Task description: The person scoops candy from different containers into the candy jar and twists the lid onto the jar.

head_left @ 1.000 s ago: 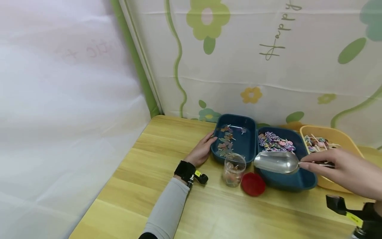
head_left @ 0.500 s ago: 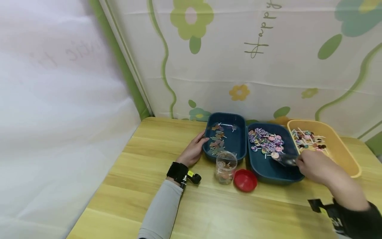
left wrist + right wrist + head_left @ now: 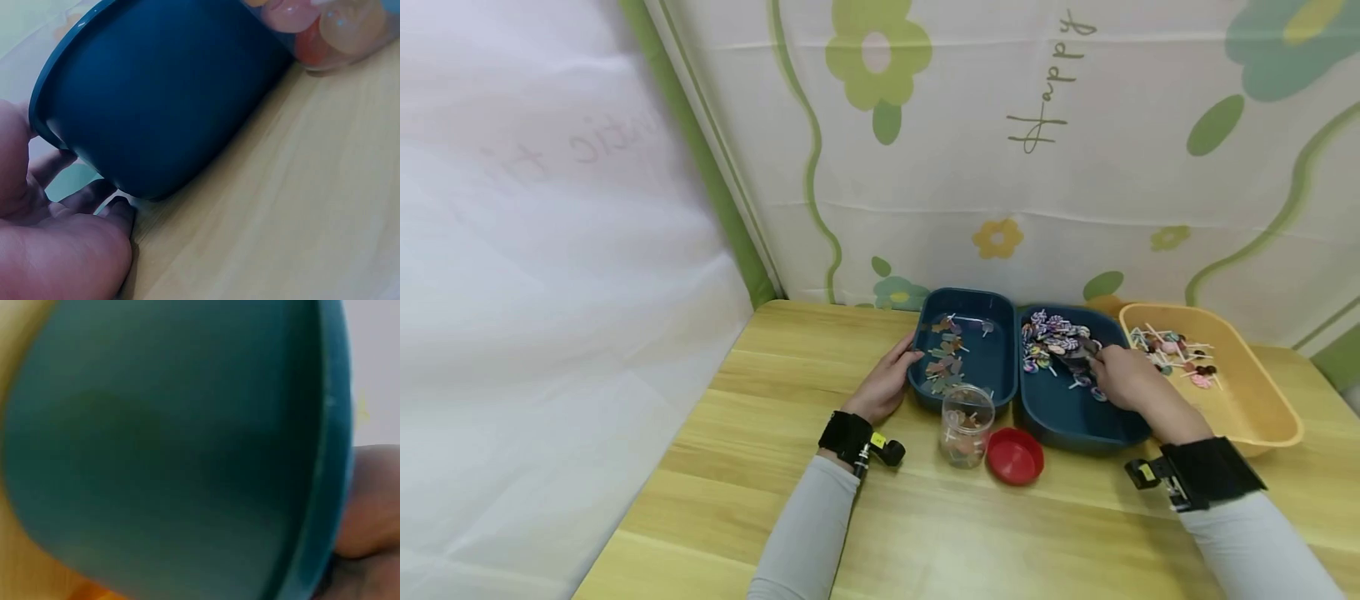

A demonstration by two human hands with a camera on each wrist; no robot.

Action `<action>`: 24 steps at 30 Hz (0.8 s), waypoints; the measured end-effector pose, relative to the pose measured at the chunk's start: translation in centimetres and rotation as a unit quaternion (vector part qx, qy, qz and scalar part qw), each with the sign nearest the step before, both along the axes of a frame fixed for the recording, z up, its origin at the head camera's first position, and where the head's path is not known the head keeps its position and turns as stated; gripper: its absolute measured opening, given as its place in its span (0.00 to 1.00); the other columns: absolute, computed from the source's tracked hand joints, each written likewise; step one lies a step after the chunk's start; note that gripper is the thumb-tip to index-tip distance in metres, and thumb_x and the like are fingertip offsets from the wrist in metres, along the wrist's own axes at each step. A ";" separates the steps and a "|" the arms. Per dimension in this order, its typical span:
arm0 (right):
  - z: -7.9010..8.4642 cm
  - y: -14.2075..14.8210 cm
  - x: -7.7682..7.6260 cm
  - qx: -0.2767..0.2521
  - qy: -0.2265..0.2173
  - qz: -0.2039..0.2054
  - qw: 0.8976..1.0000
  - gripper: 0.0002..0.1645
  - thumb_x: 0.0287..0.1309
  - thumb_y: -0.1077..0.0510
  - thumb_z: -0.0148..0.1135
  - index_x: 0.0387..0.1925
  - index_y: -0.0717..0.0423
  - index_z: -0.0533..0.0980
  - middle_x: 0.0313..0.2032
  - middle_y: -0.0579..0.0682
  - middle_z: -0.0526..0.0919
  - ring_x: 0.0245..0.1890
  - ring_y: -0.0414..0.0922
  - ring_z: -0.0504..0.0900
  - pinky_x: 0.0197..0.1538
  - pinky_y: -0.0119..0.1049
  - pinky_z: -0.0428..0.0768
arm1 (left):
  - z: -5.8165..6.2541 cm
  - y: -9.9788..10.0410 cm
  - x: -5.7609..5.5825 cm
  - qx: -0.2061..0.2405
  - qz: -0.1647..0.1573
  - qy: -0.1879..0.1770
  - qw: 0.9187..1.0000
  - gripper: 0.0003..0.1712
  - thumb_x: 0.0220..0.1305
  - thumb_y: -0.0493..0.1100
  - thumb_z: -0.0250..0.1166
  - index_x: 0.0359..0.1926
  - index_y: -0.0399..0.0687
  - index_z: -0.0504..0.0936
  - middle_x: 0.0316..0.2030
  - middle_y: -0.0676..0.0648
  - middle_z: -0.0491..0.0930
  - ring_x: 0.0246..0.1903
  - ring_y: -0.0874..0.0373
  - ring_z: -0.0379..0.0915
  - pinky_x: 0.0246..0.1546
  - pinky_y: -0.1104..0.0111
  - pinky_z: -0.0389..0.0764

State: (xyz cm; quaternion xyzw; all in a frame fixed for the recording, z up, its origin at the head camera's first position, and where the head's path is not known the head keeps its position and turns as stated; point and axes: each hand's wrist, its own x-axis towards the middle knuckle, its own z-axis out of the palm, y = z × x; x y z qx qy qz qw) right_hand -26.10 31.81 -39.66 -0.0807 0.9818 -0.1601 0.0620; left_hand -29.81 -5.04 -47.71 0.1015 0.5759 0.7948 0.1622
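Observation:
At the left blue bin [image 3: 996,358], my left hand [image 3: 883,383] holds the near-left wall, thumb at the rim and fingers against the outside. In the left wrist view those fingers [image 3: 90,195] touch the bin's outer wall. Inside lie small leaf-like pieces [image 3: 946,367] on white sticks. My right hand [image 3: 1127,383] grips a metal scoop [image 3: 1077,358] by its handle, down in the middle blue bin [image 3: 1075,421]. The scoop's blade is among small swirly lollipop-shaped pieces [image 3: 1041,333]. In the right wrist view the bin's wall hides most of the hand.
A clear jar [image 3: 966,429] partly filled with small pieces stands before the left bin. Beside it lies a red lid [image 3: 1015,457]. On the right, a yellow bin [image 3: 1247,392] holds round lollipop-shaped pieces [image 3: 1180,350]. A printed cloth [image 3: 925,167] hangs behind the table.
My right hand has lowered the scoop from above the middle bin into it, then pushed it far and left into the swirly pieces. My left hand keeps its place on the left bin.

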 end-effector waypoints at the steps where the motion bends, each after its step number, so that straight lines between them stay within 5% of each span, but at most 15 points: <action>1: 0.0 -0.1 -0.4 0.002 -0.006 -0.003 1.000 0.23 0.77 0.60 0.43 0.25 0.63 0.74 0.20 0.53 0.70 0.21 0.49 0.72 0.27 0.41 0.69 | 0.0 -0.1 0.0 0.000 0.000 0.002 1.000 0.33 0.82 0.38 0.47 0.82 0.54 0.52 0.81 0.45 0.49 0.77 0.50 0.50 0.75 0.56 0.57; 6: -0.6 0.2 -1.5 0.003 -0.003 0.006 1.000 0.21 0.78 0.59 0.41 0.29 0.64 0.71 0.23 0.53 0.70 0.22 0.49 0.72 0.27 0.41 0.71 | -0.3 -0.1 -0.1 -0.004 -0.003 0.003 1.000 0.33 0.82 0.37 0.46 0.82 0.54 0.52 0.81 0.46 0.49 0.77 0.51 0.49 0.74 0.58 0.58; 13: -1.1 1.0 -1.2 -0.047 0.035 0.065 0.996 0.18 0.79 0.60 0.45 0.32 0.65 0.72 0.23 0.50 0.72 0.22 0.45 0.70 0.27 0.39 0.67 | -0.3 0.0 0.2 -0.012 0.004 0.012 1.000 0.32 0.82 0.39 0.48 0.82 0.54 0.54 0.80 0.47 0.53 0.77 0.53 0.51 0.75 0.57 0.58; 20: -0.5 1.4 0.7 -0.086 0.029 0.075 0.993 0.21 0.82 0.57 0.39 0.34 0.64 0.72 0.24 0.49 0.70 0.23 0.45 0.67 0.28 0.38 0.66 | 0.0 0.1 0.2 -0.015 0.004 0.011 1.000 0.32 0.82 0.39 0.47 0.82 0.55 0.55 0.80 0.46 0.53 0.76 0.52 0.52 0.74 0.57 0.59; 24: -0.3 1.9 2.1 -0.112 0.061 0.080 0.989 0.20 0.82 0.58 0.40 0.36 0.64 0.74 0.25 0.48 0.71 0.25 0.43 0.68 0.30 0.37 0.66 | 0.2 0.0 0.2 -0.011 0.004 0.010 1.000 0.32 0.82 0.39 0.47 0.82 0.53 0.53 0.80 0.45 0.52 0.77 0.51 0.52 0.74 0.57 0.58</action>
